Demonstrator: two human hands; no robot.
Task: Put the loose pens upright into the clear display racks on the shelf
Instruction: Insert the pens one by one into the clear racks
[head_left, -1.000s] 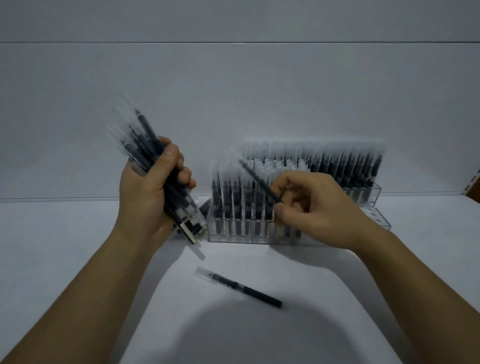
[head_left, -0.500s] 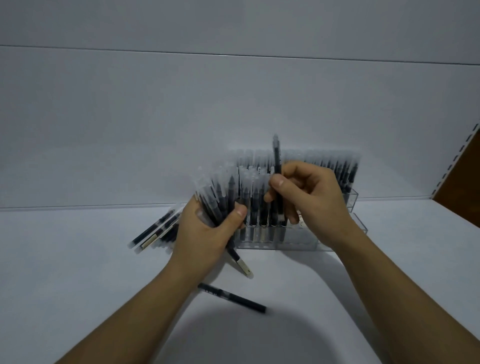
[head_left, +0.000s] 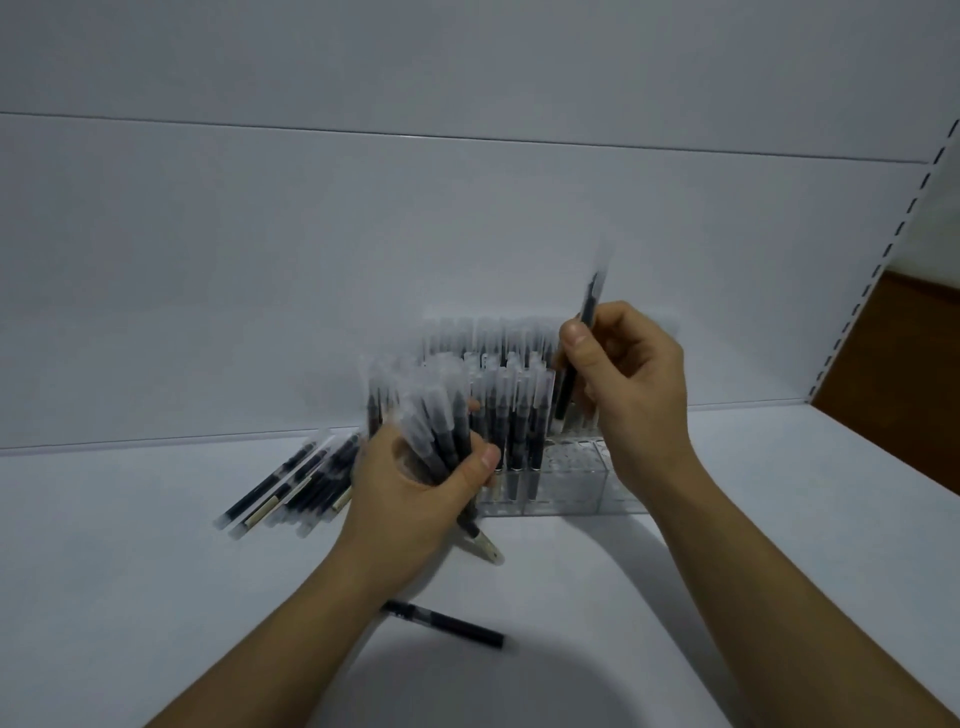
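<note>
Right hand (head_left: 631, 379) pinches one black clear-capped pen (head_left: 579, 353) near upright, tip aimed down at the clear acrylic rack (head_left: 566, 483) on the white shelf (head_left: 753, 519); left hand (head_left: 415, 483), fingers clamped, grips a spare bundle of pens (head_left: 431, 421) ready to feed.

Two bare arms reach in from the bottom of the view, over the shelf (head_left: 156, 597). The left hand (head_left: 415, 493) is near the middle of the shelf. Its fingers are curled tight around a bunch of pens (head_left: 431, 421), and its thumb (head_left: 480, 462) presses across the front. The right hand (head_left: 628, 379) is higher up and closer to the back edge. It pinches one pen (head_left: 579, 353) between its thumb and fingers. That pen stands almost straight up. The right wrist bends down, and the arm runs off to the bottom right corner.
</note>
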